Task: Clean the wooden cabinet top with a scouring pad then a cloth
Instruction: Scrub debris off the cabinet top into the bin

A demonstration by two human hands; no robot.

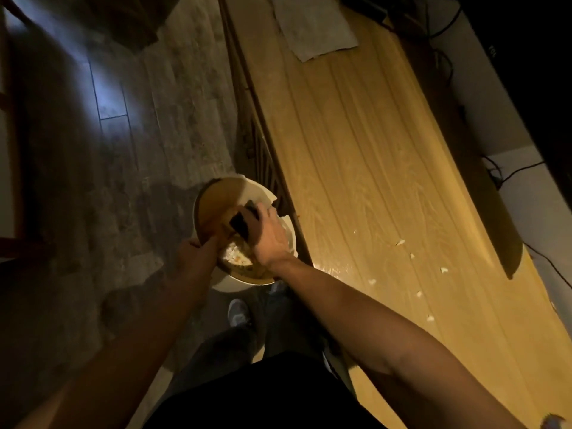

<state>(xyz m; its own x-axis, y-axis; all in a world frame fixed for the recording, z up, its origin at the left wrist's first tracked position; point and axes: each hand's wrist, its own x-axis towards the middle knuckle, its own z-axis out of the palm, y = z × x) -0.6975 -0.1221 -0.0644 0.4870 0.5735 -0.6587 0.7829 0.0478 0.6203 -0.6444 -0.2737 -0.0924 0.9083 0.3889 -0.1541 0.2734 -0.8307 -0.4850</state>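
Observation:
The long wooden cabinet top (371, 156) runs up the right half of the head view, with small white crumbs (400, 242) scattered near its close end. A grey cloth (315, 23) lies flat at its far end. Beside the cabinet on the floor stands a white bucket (288, 236) holding brownish water and foam. My right hand (267, 233) is over the bucket, gripping a dark scouring pad (243, 222). My left hand (198, 249) grips the bucket's near-left rim.
A dark soundbar-like bar (483, 181) lies along the cabinet's right side with black cables (520, 170) behind it. A dark screen (526, 57) fills the upper right. Grey plank floor (123, 150) spreads to the left. My shoe (238, 314) is below the bucket.

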